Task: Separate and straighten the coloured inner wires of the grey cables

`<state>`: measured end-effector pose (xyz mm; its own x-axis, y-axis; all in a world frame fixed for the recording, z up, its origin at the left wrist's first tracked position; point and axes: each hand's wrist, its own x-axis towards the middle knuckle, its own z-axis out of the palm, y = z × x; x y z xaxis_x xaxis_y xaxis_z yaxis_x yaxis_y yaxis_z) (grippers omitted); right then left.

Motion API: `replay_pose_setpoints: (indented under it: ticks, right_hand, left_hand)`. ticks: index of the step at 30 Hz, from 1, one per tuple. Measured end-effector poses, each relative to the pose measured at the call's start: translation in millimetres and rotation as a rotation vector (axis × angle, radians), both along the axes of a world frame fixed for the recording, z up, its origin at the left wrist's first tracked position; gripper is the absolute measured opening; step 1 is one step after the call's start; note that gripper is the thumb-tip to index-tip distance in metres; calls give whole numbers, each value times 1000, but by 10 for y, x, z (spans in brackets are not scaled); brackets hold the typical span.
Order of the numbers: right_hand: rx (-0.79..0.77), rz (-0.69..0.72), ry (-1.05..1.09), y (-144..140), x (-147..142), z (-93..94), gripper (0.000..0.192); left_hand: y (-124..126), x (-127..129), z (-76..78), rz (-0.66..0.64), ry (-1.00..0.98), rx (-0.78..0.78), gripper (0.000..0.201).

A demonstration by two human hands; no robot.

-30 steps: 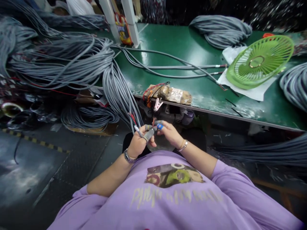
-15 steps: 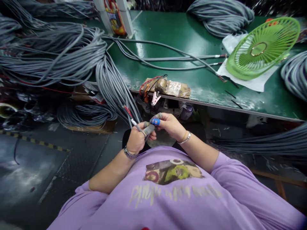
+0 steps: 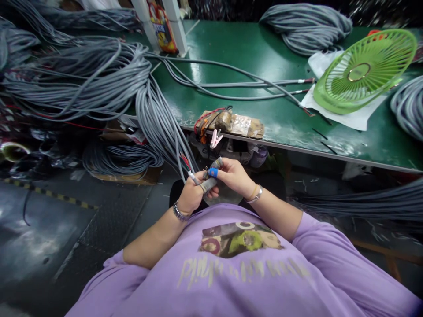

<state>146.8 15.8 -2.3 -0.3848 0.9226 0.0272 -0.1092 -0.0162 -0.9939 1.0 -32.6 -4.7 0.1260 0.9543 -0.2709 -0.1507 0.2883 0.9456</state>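
Surface [image 3: 251, 48] was a glossy green top with a scuffed, whitish front edge, running across the upper half of the view. Left end buried under a big heap of grey cables [image 3: 76, 83]; one bundle spilled over the edge and hung down toward the person's lap. More grey coils at the far back [image 3: 306, 26] and at the right edge [image 3: 408, 105]. A few loose cables [image 3: 231, 83] lay flat across the middle.

A green fan grille [image 3: 363, 72] sat tilted on a white sheet [image 3: 343, 116] at the right. A taped wooden block [image 3: 236, 125] rested at the front edge, with red wires and a pink clip [image 3: 215, 138] just beside it. White post [image 3: 173, 24] stood at the back left.

Floor [image 3: 49, 229] was dark metal plate with a yellow-black stripe; another cable coil [image 3: 122, 160] lay under the surface.

Left hand [image 3: 193, 196] was closed around the cable end [image 3: 191, 176] (stripped, red and white cores showing), held below the front edge, over the lap. Right hand [image 3: 233, 176] had its taped fingers [image 3: 213, 172] pinched together on the core tips, touching the left hand. What exactly sat between the tips, cannot tell.
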Motion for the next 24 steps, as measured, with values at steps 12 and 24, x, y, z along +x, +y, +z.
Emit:
replay_pose_setpoints:
  ticks: [12,24]
  right_hand:
    - [-83,-34,12,-125,-20,20,37]
    - [-82,5,-41,-10,-30,142,34]
  left_hand:
    - [80,19,-4,394,-136,91,22]
    - [44,-18,20,361,-51,101,25]
